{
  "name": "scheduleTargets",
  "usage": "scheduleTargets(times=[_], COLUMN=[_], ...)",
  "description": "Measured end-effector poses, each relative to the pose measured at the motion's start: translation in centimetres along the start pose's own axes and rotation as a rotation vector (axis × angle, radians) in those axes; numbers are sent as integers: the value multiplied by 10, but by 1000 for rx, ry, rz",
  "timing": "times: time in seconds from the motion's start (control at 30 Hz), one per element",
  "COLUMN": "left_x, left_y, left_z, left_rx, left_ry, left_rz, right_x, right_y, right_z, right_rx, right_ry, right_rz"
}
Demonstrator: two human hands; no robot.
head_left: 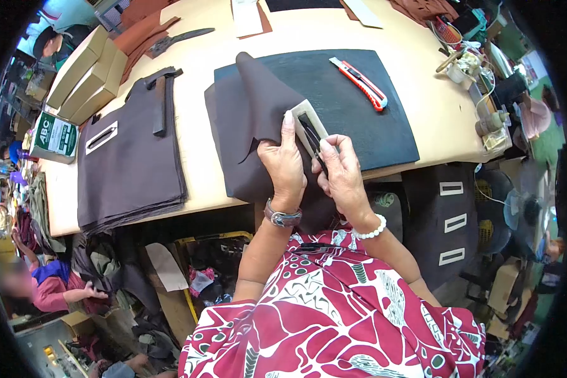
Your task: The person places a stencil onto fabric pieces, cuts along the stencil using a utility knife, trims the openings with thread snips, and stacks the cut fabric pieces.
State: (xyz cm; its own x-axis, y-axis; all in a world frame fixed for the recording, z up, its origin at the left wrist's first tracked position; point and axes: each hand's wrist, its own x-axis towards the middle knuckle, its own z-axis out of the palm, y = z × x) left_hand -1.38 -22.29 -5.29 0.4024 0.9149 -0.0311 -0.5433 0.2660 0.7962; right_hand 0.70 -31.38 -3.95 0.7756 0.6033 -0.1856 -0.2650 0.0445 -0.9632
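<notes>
A dark brown fabric piece [258, 94] lies partly on the dark cutting mat [390, 132], its near part lifted at the table edge. It bears a pale rectangular patch [302, 108] with a slot and dark strips. My left hand [285, 160] is closed on the fabric beside the patch, thumb along its left edge. My right hand [343, 173] pinches a thin dark item [315, 142] at the slot; whether it is a strip or a tool I cannot tell. A red and white cutter [362, 85] rests on the mat.
On the left, stacked dark fabric [129, 170] carries a hammer [160, 107]. Beyond are a green and white box [55, 135], long cartons [88, 75] and dark shears [179, 39]. Patched fabric [438, 220] hangs at the right. A co-worker [50, 283] is at lower left.
</notes>
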Motion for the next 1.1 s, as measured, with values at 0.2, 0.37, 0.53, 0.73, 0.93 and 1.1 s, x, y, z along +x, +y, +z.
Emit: scheduleTargets(times=[0.2,0.37,0.53,0.73,0.93,1.1], left_x=[-12,-14,-16,-10,0,3], left_y=[3,3,6,4,-5,-7], left_z=[0,0,2,8,0,-3], left_rx=[45,54,45,47,55,33], left_ry=[-4,-3,-54,-49,-83,-109], left_rz=[25,59,9,22,-47,-43], right_x=[5,6,6,10,16,16], right_y=[7,8,4,6,-1,4], right_z=[8,13,11,8,-6,-4], right_rx=[95,197,257,224,229,275], right_ry=[76,86,107,118,84,77], right_rz=[-77,-139,-124,-145,9,-11])
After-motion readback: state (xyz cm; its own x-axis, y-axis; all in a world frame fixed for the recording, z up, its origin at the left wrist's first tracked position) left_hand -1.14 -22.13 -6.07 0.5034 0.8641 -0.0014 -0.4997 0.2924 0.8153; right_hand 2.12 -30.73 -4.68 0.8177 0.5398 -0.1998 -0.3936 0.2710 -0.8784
